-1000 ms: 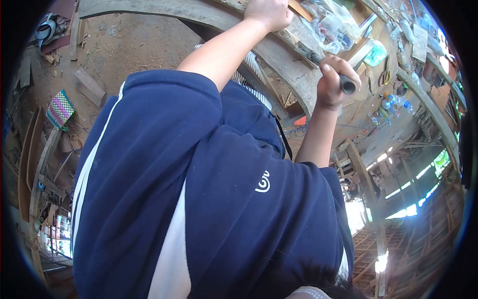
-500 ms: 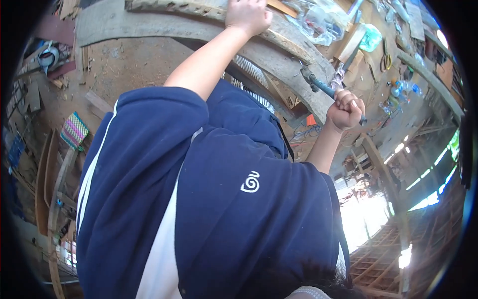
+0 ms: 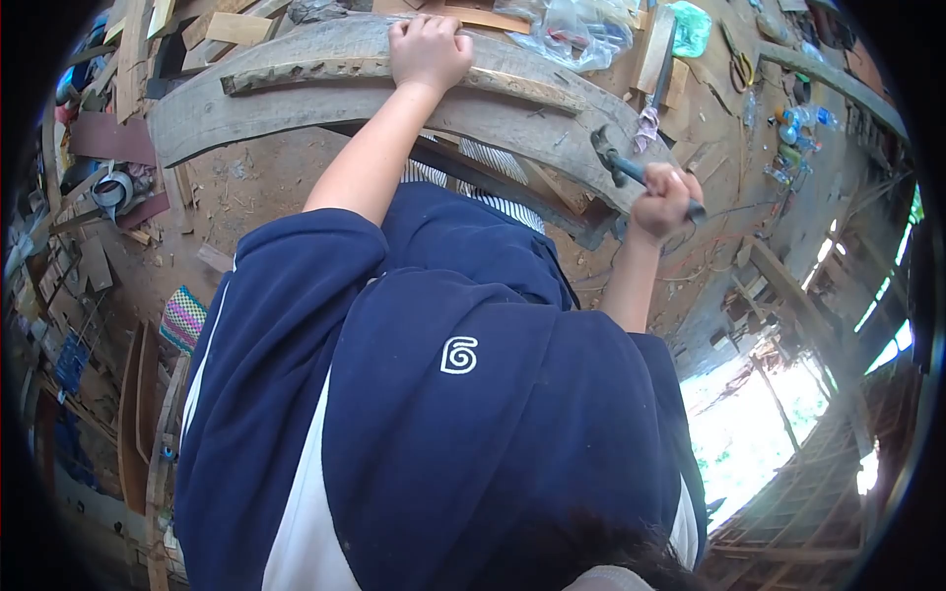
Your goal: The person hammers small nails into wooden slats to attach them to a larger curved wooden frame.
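My left hand (image 3: 431, 53) presses down on a rough wooden strip (image 3: 527, 87), fingers curled over it. The strip lies lengthwise along a wide, curved grey plank (image 3: 266, 117) in front of my body. My right hand (image 3: 663, 203) is closed around the handle of a claw hammer (image 3: 632, 171). The hammer's dark head overlaps the right part of the plank in this view. A nail or similar thin bit of metal (image 3: 537, 113) shows near the strip's right end.
Beyond the plank are a clear plastic bag (image 3: 576, 34), a green plastic bag (image 3: 690, 30) and wood blocks (image 3: 241, 29). Pliers (image 3: 737, 61) and plastic bottles (image 3: 821, 117) lie at the right. A roll of strapping (image 3: 113, 192) sits on the ground at left.
The view has shifted, so more of the plank and strip shows. My right hand, slightly blurred, has moved a little with the hammer. My left hand stays on the strip.
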The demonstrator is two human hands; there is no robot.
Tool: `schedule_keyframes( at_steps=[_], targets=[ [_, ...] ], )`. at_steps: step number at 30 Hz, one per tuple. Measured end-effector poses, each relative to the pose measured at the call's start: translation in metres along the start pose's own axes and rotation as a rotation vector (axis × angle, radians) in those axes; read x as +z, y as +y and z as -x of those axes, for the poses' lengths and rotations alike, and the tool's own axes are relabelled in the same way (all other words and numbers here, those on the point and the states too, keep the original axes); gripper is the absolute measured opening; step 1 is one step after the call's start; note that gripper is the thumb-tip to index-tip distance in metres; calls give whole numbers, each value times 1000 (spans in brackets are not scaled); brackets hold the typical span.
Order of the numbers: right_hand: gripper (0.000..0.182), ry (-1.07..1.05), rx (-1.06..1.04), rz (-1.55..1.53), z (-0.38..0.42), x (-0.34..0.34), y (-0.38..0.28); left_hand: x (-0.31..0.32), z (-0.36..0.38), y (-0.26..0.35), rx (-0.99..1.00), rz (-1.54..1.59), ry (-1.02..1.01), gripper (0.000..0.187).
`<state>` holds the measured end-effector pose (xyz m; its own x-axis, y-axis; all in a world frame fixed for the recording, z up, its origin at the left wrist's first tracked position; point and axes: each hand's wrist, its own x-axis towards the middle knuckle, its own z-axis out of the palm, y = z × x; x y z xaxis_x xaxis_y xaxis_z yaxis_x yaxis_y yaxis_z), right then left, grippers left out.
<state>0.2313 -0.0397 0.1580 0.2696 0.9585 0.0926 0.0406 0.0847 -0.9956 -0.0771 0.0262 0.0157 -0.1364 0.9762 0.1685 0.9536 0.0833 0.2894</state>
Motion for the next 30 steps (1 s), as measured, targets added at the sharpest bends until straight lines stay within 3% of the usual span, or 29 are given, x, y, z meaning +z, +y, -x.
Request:
schedule_keyframes(
  at_steps=[3,5,8,10,12,14,16,19,23,25,30],
  targets=[
    [28,63,38,54,0,9,13,5,1,-1,45,14,108,22],
    [28,60,56,26,-2,7,6,2,3,-2,43,13,65,20],
    [26,63,39,-134,-4,0,-13,-13,1,1,153,156,123,19],
    [25,74,22,-164,0,1,-33,-31,10,18,331,272,105,17],
    [21,17,-27,-178,7,1,-49,-45,23,54,363,530,-139,18],
    [20,-36,-67,-183,17,3,-60,-52,43,97,146,1013,-564,45],
    [21,-111,-109,-217,27,4,-68,-58,67,128,20,1130,-777,69],
    [22,-192,-159,-230,37,2,-78,-49,84,139,-1,1347,-972,55],
    [22,-241,-133,-125,49,1,-83,-70,82,142,38,1150,-1003,41],
    [22,-239,-132,-112,55,-1,-79,-65,92,144,-22,1146,-861,34],
    [22,-349,-179,-20,66,8,-78,-69,108,145,-132,1070,-832,36]
  ],
)
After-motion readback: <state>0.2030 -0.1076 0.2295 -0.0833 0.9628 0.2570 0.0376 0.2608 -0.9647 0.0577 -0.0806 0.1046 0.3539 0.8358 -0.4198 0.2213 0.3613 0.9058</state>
